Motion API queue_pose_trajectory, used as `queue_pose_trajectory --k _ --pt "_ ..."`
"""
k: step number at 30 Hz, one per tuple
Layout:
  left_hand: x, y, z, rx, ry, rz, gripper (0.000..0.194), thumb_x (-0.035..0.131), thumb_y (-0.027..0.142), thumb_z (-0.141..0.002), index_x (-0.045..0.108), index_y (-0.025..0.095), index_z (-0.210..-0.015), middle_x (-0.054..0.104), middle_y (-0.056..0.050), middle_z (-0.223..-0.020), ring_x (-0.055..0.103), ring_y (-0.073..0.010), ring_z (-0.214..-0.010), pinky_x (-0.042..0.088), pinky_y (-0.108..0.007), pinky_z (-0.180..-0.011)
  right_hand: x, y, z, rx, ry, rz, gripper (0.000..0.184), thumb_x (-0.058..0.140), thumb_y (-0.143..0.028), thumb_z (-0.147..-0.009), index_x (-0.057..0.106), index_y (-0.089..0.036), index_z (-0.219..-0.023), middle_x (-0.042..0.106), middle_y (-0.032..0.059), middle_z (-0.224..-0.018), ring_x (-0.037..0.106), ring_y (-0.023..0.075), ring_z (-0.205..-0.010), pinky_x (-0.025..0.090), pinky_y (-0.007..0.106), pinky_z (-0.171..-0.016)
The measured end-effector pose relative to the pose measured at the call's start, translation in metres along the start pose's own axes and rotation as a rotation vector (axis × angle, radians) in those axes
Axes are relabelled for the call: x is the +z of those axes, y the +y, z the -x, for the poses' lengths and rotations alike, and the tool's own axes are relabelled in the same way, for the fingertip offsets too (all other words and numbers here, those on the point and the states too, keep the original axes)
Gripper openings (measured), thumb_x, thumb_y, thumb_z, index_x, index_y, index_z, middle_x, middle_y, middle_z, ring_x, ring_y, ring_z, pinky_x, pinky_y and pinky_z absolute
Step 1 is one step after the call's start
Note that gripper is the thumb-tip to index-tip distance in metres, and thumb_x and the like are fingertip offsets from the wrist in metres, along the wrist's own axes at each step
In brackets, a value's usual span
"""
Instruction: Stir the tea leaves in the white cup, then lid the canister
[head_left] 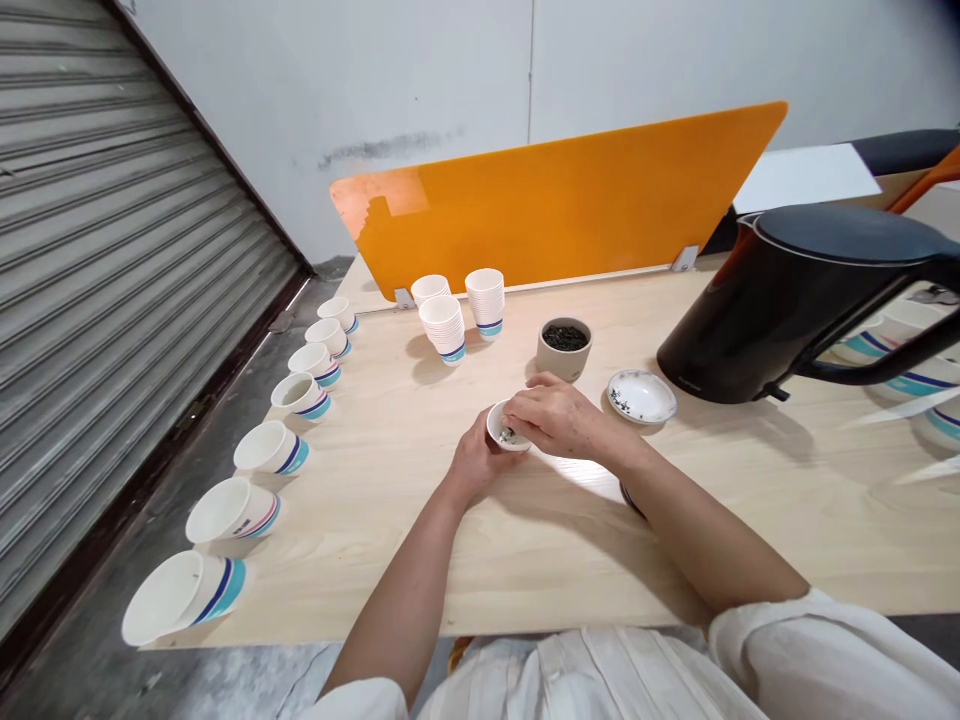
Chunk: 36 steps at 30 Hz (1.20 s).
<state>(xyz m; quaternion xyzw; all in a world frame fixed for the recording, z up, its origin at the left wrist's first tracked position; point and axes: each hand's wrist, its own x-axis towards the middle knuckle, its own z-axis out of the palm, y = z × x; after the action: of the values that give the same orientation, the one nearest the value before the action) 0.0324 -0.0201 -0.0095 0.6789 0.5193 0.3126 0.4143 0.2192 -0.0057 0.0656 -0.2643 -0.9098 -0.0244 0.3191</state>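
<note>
Far left is a ribbed metal roller shutter (112, 270), then the desk (360, 560) with seven striped paper cups (270, 447) in a line along its left edge. Three stacks of white cups (442, 330) stand near the orange divider panel (555, 200). In the middle, my left hand (476, 462) is curled around the side of a small white cup (498, 425), holding it just above the desk, toward my right hand (559, 420). My right hand is bent over the cup, with its fingers (517, 405) at the rim, close to a few dark tea leaves (508, 435) inside; I can't tell if they are pinching any. The cup looks light and thin-walled, so it could crush or tip if gripped hard. Its lower wall seems the best place to hold, keeping the mouth free. Beyond it is a tan ceramic pot (559, 365) of dark leaves, then a small floral saucer (641, 396), and on the right a black electric kettle (720, 340).
</note>
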Motion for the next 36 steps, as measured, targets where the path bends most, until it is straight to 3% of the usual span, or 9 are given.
queue_pose_trajectory --k 8,13,16,20,25,28,32,36 --pt "0.000 -0.003 -0.003 -0.017 -0.006 -0.038 0.076 0.080 0.033 -0.065 0.048 0.021 -0.133 0.062 -0.002 -0.122 0.059 -0.0210 -0.108 0.047 -0.029 -0.088 0.001 -0.005 -0.002 0.003 0.006 -0.242 0.027 0.043 -0.016 -0.097 0.055 -0.017 -0.073 0.062 -0.0041 -0.063 0.042 0.0089 -0.052 0.041 0.028 -0.081" --pt "0.000 -0.001 -0.001 -0.010 0.000 -0.033 0.077 0.081 0.038 -0.064 0.049 0.019 -0.131 0.064 -0.004 -0.116 0.059 -0.0221 -0.103 0.047 -0.032 -0.089 0.002 -0.002 -0.001 0.137 -0.051 -0.094 0.032 0.039 -0.021 -0.099 0.054 -0.017 -0.071 0.063 -0.0006 -0.064 0.044 0.0111 -0.053 0.040 0.031 -0.081" --pt "0.001 0.000 0.000 -0.005 0.006 -0.001 0.072 0.081 0.038 -0.065 0.052 0.019 -0.128 0.064 -0.004 -0.113 0.059 -0.0220 -0.101 0.047 -0.032 -0.088 0.008 -0.001 0.000 0.163 0.000 -0.031 0.030 0.039 -0.022 -0.099 0.056 -0.016 -0.075 0.065 0.0028 -0.067 0.050 0.0132 -0.056 0.039 0.034 -0.081" --pt "0.000 0.001 0.000 -0.008 0.011 -0.003 0.069 0.080 0.035 -0.066 0.052 0.019 -0.127 0.064 -0.004 -0.114 0.059 -0.0214 -0.101 0.047 -0.032 -0.089 0.015 0.000 0.001 0.135 0.006 -0.088 0.028 0.039 -0.022 -0.099 0.057 -0.017 -0.079 0.068 0.0020 -0.072 0.057 0.0129 -0.063 0.041 0.031 -0.080" --pt "-0.001 0.003 0.000 -0.021 -0.005 -0.030 0.074 0.081 0.034 -0.065 0.049 0.020 -0.131 0.063 -0.003 -0.118 0.058 -0.0214 -0.104 0.046 -0.031 -0.089 0.007 -0.001 0.000 0.129 -0.047 -0.168 0.032 0.038 -0.023 -0.100 0.055 -0.017 -0.074 0.065 -0.0006 -0.066 0.050 0.0110 -0.055 0.041 0.031 -0.084" --pt "-0.001 0.002 0.000 -0.013 -0.008 -0.005 0.076 0.081 0.034 -0.064 0.049 0.021 -0.132 0.063 -0.003 -0.118 0.058 -0.0213 -0.104 0.046 -0.031 -0.088 0.003 -0.001 0.000 0.111 -0.027 -0.112 0.031 0.040 -0.021 -0.099 0.054 -0.017 -0.072 0.064 -0.0011 -0.064 0.048 0.0106 -0.053 0.039 0.034 -0.087" --pt "0.000 0.000 -0.002 -0.026 -0.015 0.008 0.075 0.080 0.033 -0.065 0.049 0.019 -0.132 0.063 -0.005 -0.119 0.060 -0.0220 -0.103 0.047 -0.032 -0.090 0.007 -0.001 0.001 0.012 -0.003 -0.172 0.022 0.043 -0.017 -0.098 0.058 -0.018 -0.082 0.070 -0.0027 -0.074 0.055 0.0098 -0.060 0.036 0.034 -0.095" --pt "0.001 0.000 -0.001 -0.003 0.002 0.007 0.073 0.080 0.034 -0.065 0.051 0.017 -0.130 0.063 -0.005 -0.117 0.059 -0.0221 -0.104 0.046 -0.033 -0.091 0.011 0.002 0.002 -0.005 0.067 -0.108 0.021 0.043 -0.017 -0.098 0.058 -0.018 -0.085 0.071 -0.0014 -0.077 0.057 0.0104 -0.063 0.036 0.034 -0.092"
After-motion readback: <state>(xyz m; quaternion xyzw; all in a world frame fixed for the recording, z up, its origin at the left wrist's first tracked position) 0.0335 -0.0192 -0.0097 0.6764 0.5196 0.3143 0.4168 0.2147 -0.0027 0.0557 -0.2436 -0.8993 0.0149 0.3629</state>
